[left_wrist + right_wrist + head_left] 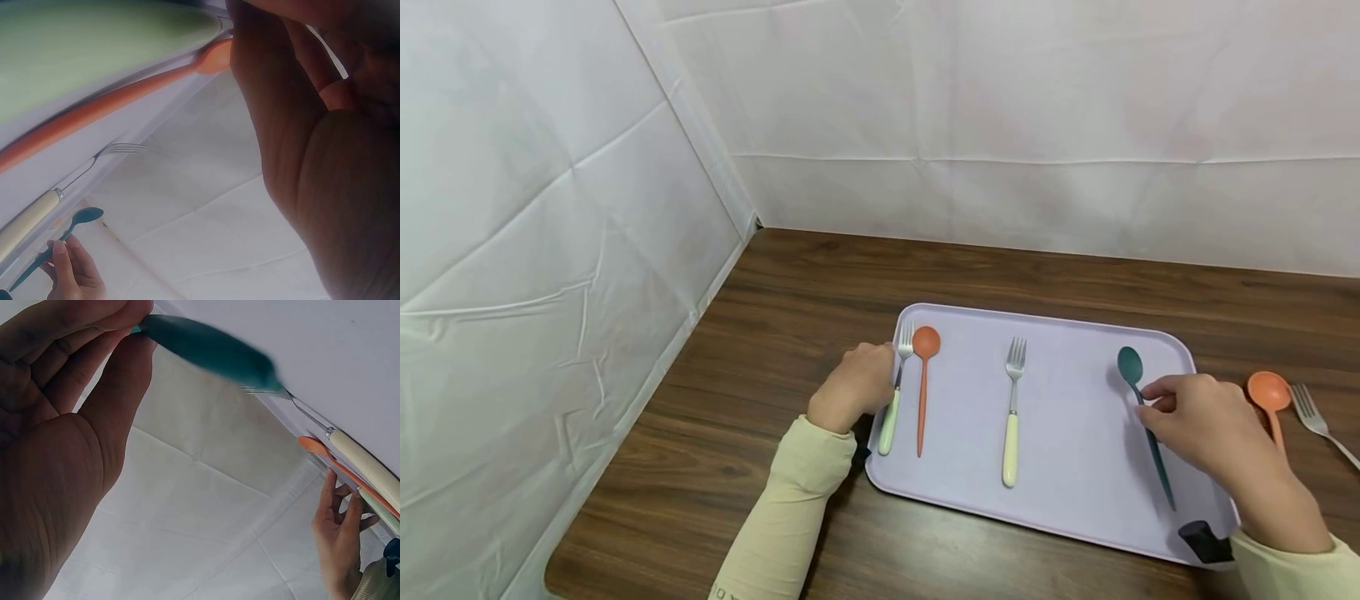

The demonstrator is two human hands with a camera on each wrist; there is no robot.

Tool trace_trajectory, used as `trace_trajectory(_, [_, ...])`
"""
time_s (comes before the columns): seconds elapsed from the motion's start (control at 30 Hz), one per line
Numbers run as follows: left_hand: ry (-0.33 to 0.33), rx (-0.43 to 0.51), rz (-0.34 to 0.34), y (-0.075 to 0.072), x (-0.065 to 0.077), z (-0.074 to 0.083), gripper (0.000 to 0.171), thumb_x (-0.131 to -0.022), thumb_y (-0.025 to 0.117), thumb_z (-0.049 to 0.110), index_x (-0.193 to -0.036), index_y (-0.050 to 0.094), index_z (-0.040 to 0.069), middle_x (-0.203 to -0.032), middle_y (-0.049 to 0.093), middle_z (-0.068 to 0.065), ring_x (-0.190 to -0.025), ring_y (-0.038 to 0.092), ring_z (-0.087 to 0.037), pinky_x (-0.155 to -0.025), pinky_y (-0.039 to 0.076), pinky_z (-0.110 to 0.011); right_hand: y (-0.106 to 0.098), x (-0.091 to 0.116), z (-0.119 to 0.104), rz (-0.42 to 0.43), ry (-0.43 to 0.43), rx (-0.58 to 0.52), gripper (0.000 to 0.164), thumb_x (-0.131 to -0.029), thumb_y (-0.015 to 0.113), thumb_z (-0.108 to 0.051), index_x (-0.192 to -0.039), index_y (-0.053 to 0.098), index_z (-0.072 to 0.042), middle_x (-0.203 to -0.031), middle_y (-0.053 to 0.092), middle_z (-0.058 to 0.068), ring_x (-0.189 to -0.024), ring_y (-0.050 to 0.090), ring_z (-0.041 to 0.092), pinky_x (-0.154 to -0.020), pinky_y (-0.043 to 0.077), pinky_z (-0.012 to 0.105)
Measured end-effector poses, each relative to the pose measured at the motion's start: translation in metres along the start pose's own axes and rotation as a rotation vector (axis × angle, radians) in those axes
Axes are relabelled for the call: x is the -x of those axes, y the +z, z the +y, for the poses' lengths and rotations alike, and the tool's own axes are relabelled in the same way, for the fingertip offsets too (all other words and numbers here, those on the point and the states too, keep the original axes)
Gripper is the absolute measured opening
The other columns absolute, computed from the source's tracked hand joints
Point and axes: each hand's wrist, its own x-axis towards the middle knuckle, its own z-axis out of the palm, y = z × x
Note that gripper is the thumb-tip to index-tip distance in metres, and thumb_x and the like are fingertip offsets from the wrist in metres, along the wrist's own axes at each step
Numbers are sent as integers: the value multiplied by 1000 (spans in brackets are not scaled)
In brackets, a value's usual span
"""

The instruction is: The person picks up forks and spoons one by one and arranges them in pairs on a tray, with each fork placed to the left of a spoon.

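Teal long-handled spoon [1155, 452] slants far-to-near above lavender rectangular tray [1075, 467], left of my right hand [1213, 417], pinched by near-closed fingertips [139, 311]. My left hand [861, 379], farther, pinches silver, pale-green-handled fork [889, 427].

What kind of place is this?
Perhaps a little filming or practice corner: white sheeting stands behind and beside a brown table, where a lilac tray has cutlery on it.
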Motion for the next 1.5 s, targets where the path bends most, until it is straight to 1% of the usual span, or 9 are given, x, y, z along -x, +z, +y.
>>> trace_trajectory(0.23, [-10, -16, -8, -1, 0, 1, 49, -83, 60, 4, -130, 49, -2, -85, 55, -13, -65, 54, -24, -51, 46, -29, 2, -3, -7, -25, -1, -5, 27, -78, 69, -17, -93, 68, 5, -74, 65, 9, -58, 53, 18, -45, 40, 31])
trace_trajectory(0.4, [1, -14, 1, 0, 0, 0, 40, -83, 59, 3, -122, 53, -2, -79, 54, -11, -63, 54, -23, -49, 46, -29, 3, -5, -12, -47, 3, -16, 26, -79, 69, -17, -93, 68, 5, -75, 65, 9, -60, 53, 18, -46, 41, 30])
trace_trajectory(0.57, [10, -13, 10, 0, 0, -1, 35, -82, 59, 3, -116, 55, -2, -76, 53, -11, -62, 53, -22, -49, 46, -29, 6, -7, -17, -42, -2, -28, 25, -78, 68, -15, -93, 67, 6, -75, 65, 11, -60, 54, 18, -47, 42, 30])
trace_trajectory(0.8, [22, -23, 24, 0, -1, 0, 39, -81, 60, 3, -119, 55, -2, -78, 53, -11, -64, 54, -23, -51, 46, -30, 9, -7, -22, -40, 2, -23, 25, -78, 68, -13, -93, 67, 7, -73, 64, 12, -59, 55, 18, -46, 43, 30])
trace_trajectory(0.93, [22, -15, 19, 0, -1, -1, 37, -81, 60, 3, -117, 55, -3, -78, 54, -11, -63, 54, -22, -51, 46, -29, 13, -8, -26, -47, -14, -24, 23, -78, 68, -12, -92, 67, 7, -74, 64, 12, -59, 54, 18, -47, 43, 31])
trace_trajectory(1.03, [14, -11, 13, 0, 0, -2, 41, -81, 60, 2, -121, 54, -3, -79, 54, -11, -63, 53, -22, -50, 46, -29, 16, -9, -32, -52, -29, -29, 22, -78, 68, -10, -92, 67, 7, -73, 64, 12, -60, 54, 18, -47, 43, 30])
trace_trajectory(1.17, [3, -10, 6, 0, 0, -3, 47, -82, 61, 3, -127, 51, -4, -83, 55, -12, -65, 54, -23, -51, 46, -29, 20, -11, -39, -58, -26, -37, 21, -78, 68, -9, -92, 67, 7, -74, 64, 12, -60, 55, 18, -48, 45, 30])
trace_trajectory(1.3, [3, -9, 6, 0, 0, -2, 44, -82, 61, 4, -124, 52, -3, -83, 55, -12, -66, 54, -23, -52, 46, -29, 22, -12, -41, -62, -14, -43, 22, -78, 67, -8, -93, 66, 7, -75, 64, 13, -62, 57, 20, -49, 46, 31])
trace_trajectory(1.5, [13, -3, 16, 1, 0, -2, 36, -82, 60, 2, -118, 56, -2, -79, 54, -11, -64, 54, -22, -50, 46, -29, 27, -14, -49, -66, -10, -42, 22, -78, 66, -7, -95, 66, 7, -74, 64, 12, -61, 57, 20, -48, 45, 31])
